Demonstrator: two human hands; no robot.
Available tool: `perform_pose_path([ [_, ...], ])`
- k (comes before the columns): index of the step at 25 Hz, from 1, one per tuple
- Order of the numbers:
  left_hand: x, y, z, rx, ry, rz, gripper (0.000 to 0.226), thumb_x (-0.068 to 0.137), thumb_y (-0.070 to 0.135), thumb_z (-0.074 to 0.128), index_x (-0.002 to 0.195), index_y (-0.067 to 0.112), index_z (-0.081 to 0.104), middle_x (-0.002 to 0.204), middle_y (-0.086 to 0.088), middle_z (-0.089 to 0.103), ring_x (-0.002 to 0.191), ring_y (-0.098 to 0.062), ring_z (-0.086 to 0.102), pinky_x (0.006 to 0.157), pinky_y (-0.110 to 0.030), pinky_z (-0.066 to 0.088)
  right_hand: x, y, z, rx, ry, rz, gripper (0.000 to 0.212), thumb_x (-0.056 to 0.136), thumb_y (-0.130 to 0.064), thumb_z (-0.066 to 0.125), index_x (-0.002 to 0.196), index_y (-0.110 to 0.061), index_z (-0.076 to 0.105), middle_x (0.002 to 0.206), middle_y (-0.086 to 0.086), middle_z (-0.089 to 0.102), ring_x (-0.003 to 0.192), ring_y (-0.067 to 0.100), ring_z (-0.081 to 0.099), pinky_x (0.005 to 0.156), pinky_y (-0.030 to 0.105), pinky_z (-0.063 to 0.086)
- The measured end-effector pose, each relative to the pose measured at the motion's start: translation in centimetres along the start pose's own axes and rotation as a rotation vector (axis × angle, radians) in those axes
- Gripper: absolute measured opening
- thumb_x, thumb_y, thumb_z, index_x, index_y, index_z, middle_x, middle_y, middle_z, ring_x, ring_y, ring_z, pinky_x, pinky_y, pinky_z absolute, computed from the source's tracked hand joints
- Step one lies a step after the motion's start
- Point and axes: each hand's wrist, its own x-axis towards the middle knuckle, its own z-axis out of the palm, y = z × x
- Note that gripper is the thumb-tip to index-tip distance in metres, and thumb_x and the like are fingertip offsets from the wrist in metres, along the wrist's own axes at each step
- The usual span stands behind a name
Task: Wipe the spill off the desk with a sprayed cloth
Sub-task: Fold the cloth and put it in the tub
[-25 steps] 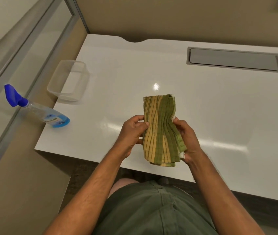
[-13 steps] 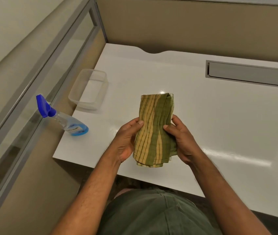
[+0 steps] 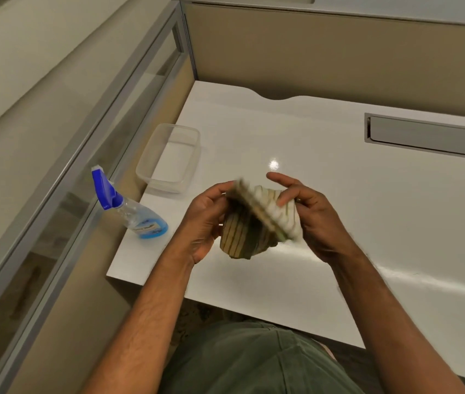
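A folded cloth [image 3: 249, 227] with green and yellow stripes is held above the white desk [image 3: 339, 200], near its front edge. My left hand [image 3: 204, 223] grips the cloth's left side. My right hand [image 3: 308, 216] holds its right side, with the index finger lifted off it. The cloth's top half is bent over and blurred. A spray bottle [image 3: 129, 210] with a blue trigger head and blue liquid stands at the desk's left front corner, left of my left hand. I see no spill on the desk.
An empty clear plastic container [image 3: 170, 157] sits near the desk's left edge, behind the bottle. A grey cable tray lid [image 3: 430, 136] is set into the desk at the back right. Partition walls with a glass panel [image 3: 89, 172] close the left and back sides.
The long folded cloth has been doubled over between both hands into a shorter bundle. The view has shifted left and up, so bottle and container now appear further right.
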Motion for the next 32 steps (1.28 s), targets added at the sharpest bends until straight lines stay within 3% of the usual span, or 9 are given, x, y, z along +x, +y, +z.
perform_pose_path([
  [2,0.1,0.7,-1.0,-0.134,-0.017,-0.024,0.034,0.101,0.036,0.054,0.127,0.027,0.074,0.117,-0.007,0.076,0.101,-0.02,0.071,0.081,-0.033,0.062,0.4,-0.6,0.0,-0.039,-0.045,-0.034,0.045,0.1,-0.004,0.047,0.078,-0.03,0.076,0.15,-0.015,0.059,0.118,0.022,0.07,0.082,0.072,0.049],
  [5,-0.2,1.7,-2.0,-0.238,-0.096,-0.071,0.05,0.104,0.049,0.045,0.138,0.018,0.066,0.118,-0.013,0.073,0.1,-0.021,0.07,0.086,-0.035,0.06,1.1,-0.9,0.6,-0.058,-0.051,-0.045,0.04,0.094,-0.005,0.046,0.074,-0.029,0.073,0.15,-0.015,0.06,0.117,0.022,0.069,0.077,0.058,0.044],
  [7,-0.3,1.7,-2.2,-0.011,-0.121,-0.067,0.053,0.097,0.053,0.056,0.144,0.028,0.059,0.129,-0.012,0.07,0.11,-0.018,0.07,0.094,-0.033,0.06,1.4,-0.7,1.2,-0.043,-0.038,-0.043,0.041,0.093,-0.002,0.045,0.075,-0.028,0.071,0.149,-0.012,0.061,0.108,0.024,0.07,0.066,0.042,0.046],
  [10,-0.2,1.2,-2.3,0.213,-0.12,-0.042,0.065,0.087,0.04,0.077,0.147,0.039,0.05,0.141,-0.003,0.061,0.127,-0.02,0.064,0.106,-0.042,0.057,1.9,0.2,1.9,0.008,0.009,-0.035,0.041,0.103,0.002,0.045,0.093,-0.028,0.072,0.147,-0.007,0.063,0.095,0.009,0.072,0.053,0.022,0.049],
  [14,0.6,0.4,-2.7,0.225,0.021,0.058,0.059,0.096,0.024,0.075,0.144,0.048,0.048,0.143,-0.002,0.059,0.129,-0.021,0.062,0.101,-0.046,0.06,2.5,1.4,2.6,0.031,0.104,0.015,0.031,0.105,-0.009,0.053,0.123,-0.03,0.066,0.133,-0.006,0.07,0.073,0.005,0.066,0.052,0.022,0.049],
  [20,2.6,0.1,-4.7,0.008,0.244,0.011,0.044,0.089,0.019,0.082,0.13,0.02,0.066,0.118,-0.002,0.078,0.112,-0.022,0.075,0.095,-0.042,0.062,4.2,2.1,4.5,-0.009,0.09,0.205,0.042,0.089,-0.038,0.059,0.131,-0.038,0.061,0.122,-0.013,0.074,0.106,0.005,0.073,0.084,0.027,0.06],
  [25,4.5,0.6,-6.7,-0.021,0.354,0.029,0.032,0.089,0.023,0.083,0.118,0.018,0.071,0.111,-0.002,0.08,0.106,-0.021,0.077,0.092,-0.042,0.063,7.0,2.6,6.3,-0.181,0.057,0.157,0.059,0.098,-0.016,0.073,0.146,-0.037,0.047,0.134,-0.008,0.066,0.112,0.01,0.073,0.082,0.023,0.063],
  [28,6.0,1.0,-7.7,0.154,0.476,0.08,0.036,0.093,0.036,0.078,0.126,0.024,0.07,0.118,0.003,0.076,0.111,-0.016,0.072,0.089,-0.034,0.063,10.2,2.5,7.4,-0.208,0.118,0.142,0.054,0.099,-0.011,0.07,0.146,-0.03,0.05,0.126,-0.002,0.069,0.103,0.019,0.076,0.078,0.029,0.063],
  [32,8.9,2.5,-9.0,0.328,0.615,0.069,0.042,0.102,0.042,0.063,0.141,0.027,0.061,0.132,0.003,0.069,0.12,-0.018,0.066,0.099,-0.045,0.06,15.1,2.4,9.2,-0.26,0.145,0.152,0.054,0.101,-0.016,0.069,0.147,-0.029,0.046,0.125,-0.001,0.068,0.102,0.015,0.074,0.073,0.023,0.063],
])
